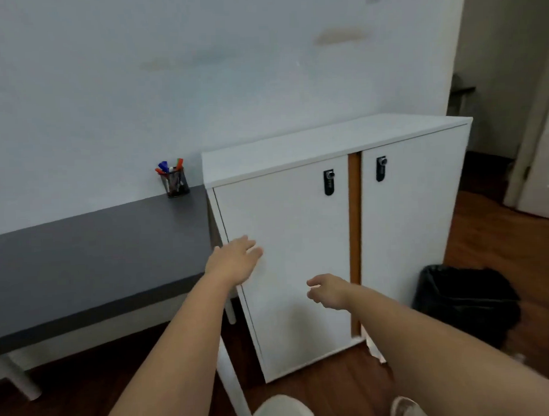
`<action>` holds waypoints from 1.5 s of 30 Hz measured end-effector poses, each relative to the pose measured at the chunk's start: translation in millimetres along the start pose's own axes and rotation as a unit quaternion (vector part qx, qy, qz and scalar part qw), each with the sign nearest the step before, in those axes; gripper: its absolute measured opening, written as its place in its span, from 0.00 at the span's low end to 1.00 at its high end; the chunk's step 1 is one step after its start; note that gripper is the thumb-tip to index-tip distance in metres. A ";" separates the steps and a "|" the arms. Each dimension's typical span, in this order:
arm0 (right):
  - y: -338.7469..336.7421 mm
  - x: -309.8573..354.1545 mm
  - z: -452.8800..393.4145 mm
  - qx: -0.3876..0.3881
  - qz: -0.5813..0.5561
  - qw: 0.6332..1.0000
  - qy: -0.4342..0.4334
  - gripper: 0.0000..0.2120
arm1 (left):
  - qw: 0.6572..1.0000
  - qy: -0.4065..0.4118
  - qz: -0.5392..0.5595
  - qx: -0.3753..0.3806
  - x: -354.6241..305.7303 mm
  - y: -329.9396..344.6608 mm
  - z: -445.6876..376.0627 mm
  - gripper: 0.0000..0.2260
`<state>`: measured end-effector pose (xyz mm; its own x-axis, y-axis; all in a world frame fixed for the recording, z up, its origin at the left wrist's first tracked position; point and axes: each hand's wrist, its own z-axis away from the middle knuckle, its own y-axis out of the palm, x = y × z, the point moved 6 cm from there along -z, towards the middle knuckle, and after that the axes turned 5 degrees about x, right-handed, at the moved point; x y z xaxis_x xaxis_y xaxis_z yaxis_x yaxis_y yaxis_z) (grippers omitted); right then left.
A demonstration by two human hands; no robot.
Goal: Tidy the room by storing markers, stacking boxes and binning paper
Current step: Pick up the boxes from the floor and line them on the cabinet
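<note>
A black mesh cup holding several coloured markers stands at the far right end of the grey table, against the wall. A bin lined with a black bag stands on the floor to the right of the white cabinet. My left hand reaches forward with straight fingers, at the left edge of the cabinet's left door. My right hand hovers in front of the same door with loosely curled fingers and holds nothing.
The cabinet has two doors with black locks; a wooden strip shows between them. A white wall runs behind the table. The floor is dark wood. A doorway opens at the far right. My shoes show at the bottom edge.
</note>
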<state>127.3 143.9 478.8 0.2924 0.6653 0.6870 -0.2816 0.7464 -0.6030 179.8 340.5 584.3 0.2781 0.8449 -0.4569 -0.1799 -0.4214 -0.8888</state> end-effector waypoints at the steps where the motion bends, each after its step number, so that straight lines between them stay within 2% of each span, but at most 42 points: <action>1: -7.4 -16.7 12.1 0.010 0.024 1.000 0.017 0.25 | 0.998 0.019 0.057 -0.003 -16.8 10.9 2.8 0.22; 3: -26.9 -60.5 43.6 0.011 0.050 0.997 0.052 0.23 | 0.989 0.047 0.141 0.019 -57.6 45.6 8.7 0.21; 5: -46.8 -104.6 67.5 -0.006 0.050 0.995 0.088 0.20 | 0.984 0.055 0.159 0.055 -89.3 86.2 12.0 0.20; 8: -77.9 -172.8 102.2 -0.054 0.011 0.989 0.138 0.19 | 0.975 0.049 0.185 0.116 -131.8 151.2 11.9 0.18; 12: -116.6 -252.2 151.4 -0.144 -0.085 0.974 0.155 0.17 | 0.963 0.057 0.188 0.184 -194.9 221.2 14.4 0.17; 19: -155.2 -372.2 226.1 -0.361 -0.234 0.883 0.188 0.14 | 0.949 0.117 0.136 0.258 -298.4 315.7 29.1 0.18; 22: -159.4 -409.3 249.4 -0.409 -0.281 0.845 0.200 0.12 | 0.940 0.133 0.154 0.273 -335.0 342.8 30.6 0.16; 27: -156.2 -466.2 290.2 -0.436 -0.305 0.806 0.260 0.11 | 0.928 0.145 0.168 0.300 -385.6 387.1 34.8 0.16; 33: -175.9 -546.4 340.2 -0.469 -0.301 0.761 0.330 0.12 | 0.897 0.149 0.201 0.364 -459.1 456.2 35.5 0.17; 36: -175.9 -568.4 356.2 -0.463 -0.302 0.755 0.353 0.13 | 0.890 0.135 0.233 0.367 -474.5 475.6 37.5 0.16; 42: -181.0 -638.9 382.7 -0.447 -0.261 0.744 0.422 0.18 | 0.868 0.079 0.246 0.425 -507.3 551.1 51.3 0.11; 45: -181.9 -677.8 386.8 -0.428 -0.248 0.742 0.452 0.20 | 0.853 0.063 0.230 0.464 -511.1 600.4 53.9 0.18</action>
<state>-373.2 -449.5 279.7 0.7682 -0.2439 0.5919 0.6371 0.3833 -0.6688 -121.2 -326.6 286.0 0.0656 0.5931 -0.8025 -0.9508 -0.2068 -0.2306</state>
